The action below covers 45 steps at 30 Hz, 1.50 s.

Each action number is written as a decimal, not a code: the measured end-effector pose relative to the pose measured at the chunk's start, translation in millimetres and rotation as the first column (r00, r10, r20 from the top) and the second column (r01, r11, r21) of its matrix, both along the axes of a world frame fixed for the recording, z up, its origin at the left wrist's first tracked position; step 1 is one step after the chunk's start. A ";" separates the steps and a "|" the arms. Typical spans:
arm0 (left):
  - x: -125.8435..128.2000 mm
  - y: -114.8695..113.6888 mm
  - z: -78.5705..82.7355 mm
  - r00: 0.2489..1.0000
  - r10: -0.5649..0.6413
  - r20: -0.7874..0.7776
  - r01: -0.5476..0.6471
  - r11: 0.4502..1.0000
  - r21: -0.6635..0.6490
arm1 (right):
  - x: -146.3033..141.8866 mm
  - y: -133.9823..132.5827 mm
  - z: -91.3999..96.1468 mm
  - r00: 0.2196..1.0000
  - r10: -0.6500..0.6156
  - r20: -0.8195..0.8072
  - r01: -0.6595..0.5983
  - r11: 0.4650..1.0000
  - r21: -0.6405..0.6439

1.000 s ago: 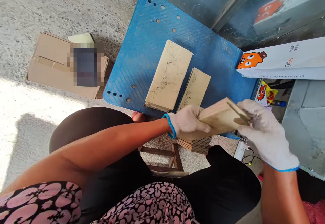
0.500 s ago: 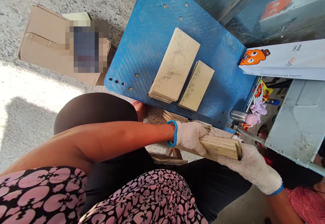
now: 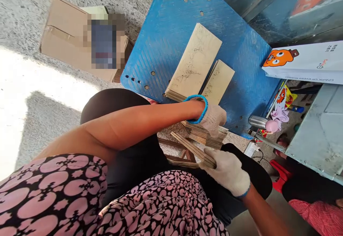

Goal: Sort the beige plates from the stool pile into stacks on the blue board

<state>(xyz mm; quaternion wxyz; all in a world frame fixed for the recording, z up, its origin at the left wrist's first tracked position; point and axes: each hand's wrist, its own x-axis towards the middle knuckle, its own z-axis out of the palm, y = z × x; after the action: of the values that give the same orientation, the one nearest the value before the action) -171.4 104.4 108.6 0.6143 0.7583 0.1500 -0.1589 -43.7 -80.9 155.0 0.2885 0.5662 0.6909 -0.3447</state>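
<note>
Background's a blue board [image 3: 166, 43] on concrete [image 3: 32, 21]. The left hand [image 3: 213, 119] rests loosely curled on the plywood stack [image 3: 207, 138]. The right hand [image 3: 229, 171] clamps thin plywood sheets [image 3: 191, 149].

- A grey, speckled concrete floor [image 3: 40, 0] fills the upper left; hard sunlight falls in a bright patch [image 3: 24, 86] at the left edge.
- A flattened cardboard box [image 3: 64, 36] lies on the floor just beside the left corner of a ribbed blue plastic board [image 3: 166, 39] with drilled holes.
- Dull metal panelling [image 3: 268, 11] rises behind the board's far edge and carries an orange reflection.
- A white carton [image 3: 316, 64] printed with an orange cartoon figure lies at the board's right edge.
- Below it stand a steel flask [image 3: 257, 121] and a grey metal surface [image 3: 318, 132].
</note>
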 end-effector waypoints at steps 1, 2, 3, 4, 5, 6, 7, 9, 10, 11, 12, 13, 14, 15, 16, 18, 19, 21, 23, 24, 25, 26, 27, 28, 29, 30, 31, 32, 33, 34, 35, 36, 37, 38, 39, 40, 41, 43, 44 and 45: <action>-0.6 2.3 1.5 0.999 -0.032 0.009 0.032 0.999 0.037 | -7.9 0.5 -10.2 0.999 0.043 -0.004 -0.043 0.999 -0.027; -1.2 4.2 3.4 0.998 -0.065 0.017 0.064 0.996 0.068 | -15.3 1.4 -20.6 0.997 0.080 0.004 -0.080 0.995 -0.060; -1.9 5.8 5.6 0.996 -0.089 0.025 0.086 0.992 0.094 | -22.2 2.4 -31.1 0.993 0.114 0.023 -0.112 0.989 -0.097; -2.7 7.1 8.0 0.995 -0.099 0.030 0.094 0.988 0.119 | -28.4 3.8 -41.5 0.988 0.148 0.048 -0.141 0.982 -0.128; -3.7 8.3 10.5 0.994 -0.103 0.031 0.098 0.985 0.141 | -33.8 5.3 -51.4 0.982 0.177 0.070 -0.164 0.975 -0.151; -4.8 9.3 12.9 0.995 -0.100 0.027 0.094 0.983 0.158 | -38.3 6.8 -60.8 0.977 0.196 0.080 -0.181 0.969 -0.166; -6.1 10.2 15.0 0.996 -0.085 0.019 0.080 0.983 0.168 | -41.9 8.3 -69.5 0.975 0.204 0.083 -0.188 0.967 -0.174; -8.1 11.3 17.1 1.000 -0.022 0.006 0.021 0.988 0.152 | -46.2 10.3 -85.3 0.979 0.192 0.072 -0.178 0.970 -0.168; -8.6 11.4 16.7 1.000 0.021 0.003 -0.022 0.992 0.127 | -47.0 10.9 -92.4 0.982 0.176 0.071 -0.163 0.974 -0.155; -8.3 11.3 15.1 0.998 0.069 0.006 -0.069 0.993 0.094 | -46.9 11.0 -99.0 0.984 0.159 0.075 -0.148 0.980 -0.134; -7.2 10.8 12.1 0.994 0.112 0.008 -0.113 0.992 0.061 | -46.1 10.9 -105.1 0.986 0.144 0.082 -0.135 0.984 -0.114; -5.4 10.0 8.1 0.990 0.144 0.007 -0.144 0.989 0.035 | -44.7 10.7 -110.6 0.987 0.134 0.084 -0.126 0.987 -0.095; -2.9 9.1 3.4 0.986 0.166 0.004 -0.166 0.986 0.020 | -42.9 10.5 -115.4 0.988 0.129 0.083 -0.122 0.989 -0.083; -0.1 8.1 -1.5 0.984 0.180 0.002 -0.180 0.984 0.014 | -41.0 10.3 -119.5 0.989 0.127 0.080 -0.121 0.989 -0.080; 2.6 7.2 -6.1 0.982 0.189 -0.001 -0.189 0.982 0.010 | -39.0 10.4 -122.9 0.989 0.128 0.078 -0.122 0.989 -0.079; 6.8 6.1 -12.1 0.980 0.200 -0.007 -0.200 0.980 0.006 | -36.0 10.9 -127.1 0.989 0.128 0.079 -0.121 0.989 -0.081; 7.9 5.9 -13.2 0.980 0.200 -0.009 -0.200 0.980 0.008 | -35.2 11.4 -128.2 0.989 0.127 0.077 -0.121 0.990 -0.079; 8.0 6.1 -11.5 0.987 0.160 -0.015 -0.160 0.987 0.032 | -34.9 12.0 -128.9 0.989 0.121 0.083 -0.114 0.990 -0.081; 6.4 6.3 -7.4 0.996 0.088 -0.017 -0.086 0.993 0.077 | -35.9 11.7 -129.3 0.988 0.119 0.099 -0.110 0.989 -0.095; 5.5 6.1 -5.5 0.998 0.058 -0.015 -0.056 0.993 0.101 | -36.5 11.1 -129.9 0.987 0.117 0.107 -0.107 0.990 -0.093; 4.9 5.7 -4.2 0.999 0.042 -0.013 -0.040 0.991 0.124 | -37.1 10.1 -131.1 0.987 0.113 0.111 -0.103 0.991 -0.089; 4.6 5.0 -3.7 0.999 0.036 -0.013 -0.034 0.989 0.143 | -37.6 8.9 -132.9 0.987 0.110 0.113 -0.100 0.991 -0.087; 4.7 4.2 -3.9 0.999 0.039 -0.014 -0.036 0.987 0.157 | -38.0 7.6 -135.4 0.987 0.106 0.117 -0.096 0.991 -0.088; 5.1 3.4 -4.9 0.999 0.045 -0.015 -0.042 0.986 0.163 | -38.4 6.3 -138.3 0.987 0.100 0.125 -0.088 0.992 -0.095; 5.7 2.6 -6.2 0.998 0.055 -0.017 -0.052 0.986 0.161 | -39.0 5.2 -141.6 0.987 0.093 0.134 -0.078 0.991 -0.108; 6.4 2.0 -7.8 0.998 0.064 -0.019 -0.060 0.986 0.154 | -39.8 4.4 -144.8 0.986 0.083 0.145 -0.065 0.990 -0.125; 7.0 1.7 -9.2 0.997 0.070 -0.019 -0.067 0.987 0.149 | -40.9 3.9 -147.6 0.985 0.071 0.156 -0.050 0.989 -0.137; 7.5 1.7 -10.5 0.997 0.072 -0.019 -0.068 0.986 0.150 | -42.2 3.8 -149.8 0.985 0.058 0.164 -0.034 0.989 -0.145; 7.9 1.9 -11.3 0.998 0.067 -0.020 -0.063 0.986 0.156 | -43.5 4.0 -151.2 0.985 0.047 0.167 -0.022 0.989 -0.150; 8.1 2.4 -11.8 0.998 0.058 -0.024 -0.053 0.985 0.165 | -44.8 4.4 -151.7 0.984 0.039 0.172 -0.012 0.988 -0.153; 8.1 2.9 -12.0 0.998 0.050 -0.028 -0.045 0.984 0.174 | -45.7 4.8 -151.3 0.983 0.031 0.179 -0.003 0.988 -0.154; 8.0 3.5 -12.1 0.998 0.049 -0.032 -0.043 0.983 0.178 | -46.1 5.0 -150.2 0.982 0.023 0.186 0.006 0.988 -0.154; 7.9 4.1 -12.0 0.998 0.054 -0.036 -0.046 0.983 0.178 | -45.8 5.0 -148.4 0.983 0.015 0.183 0.012 0.989 -0.147; 7.8 4.5 -12.1 0.998 0.059 -0.039 -0.051 0.983 0.175 | -44.6 4.6 -146.2 0.985 0.009 0.170 0.014 0.991 -0.132; 7.8 4.8 -12.2 0.997 0.062 -0.040 -0.054 0.983 0.173 | -42.6 3.7 -143.8 0.989 0.003 0.146 0.013 0.994 -0.109; 7.9 4.9 -12.6 0.997 0.061 -0.042 -0.053 0.983 0.174 | -39.9 2.5 -141.4 0.993 -0.001 0.117 0.011 0.997 -0.082; 8.1 5.0 -13.0 0.997 0.058 -0.045 -0.049 0.983 0.179 | -36.5 1.0 -138.9 0.996 -0.001 0.089 0.006 0.998 -0.057; 8.6 4.9 -13.9 0.997 0.050 -0.050 -0.040 0.980 0.194 | -29.0 -2.2 -134.2 0.999 -0.001 0.038 0.001 1.000 -0.012; 8.8 4.9 -14.2 0.998 0.047 -0.051 -0.036 0.979 0.201 | -25.0 -3.3 -131.7 1.000 -0.009 0.014 0.008 1.000 0.004; 9.0 4.9 -14.1 0.998 0.040 -0.049 -0.029 0.978 0.206 | -21.0 -3.7 -128.9 1.000 -0.024 -0.013 0.024 0.999 0.023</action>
<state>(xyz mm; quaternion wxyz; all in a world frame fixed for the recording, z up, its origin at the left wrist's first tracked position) -162.3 109.3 94.5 0.5312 0.8104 0.1950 -0.1518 -64.8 -84.6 26.1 0.2733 0.5754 0.6899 -0.3439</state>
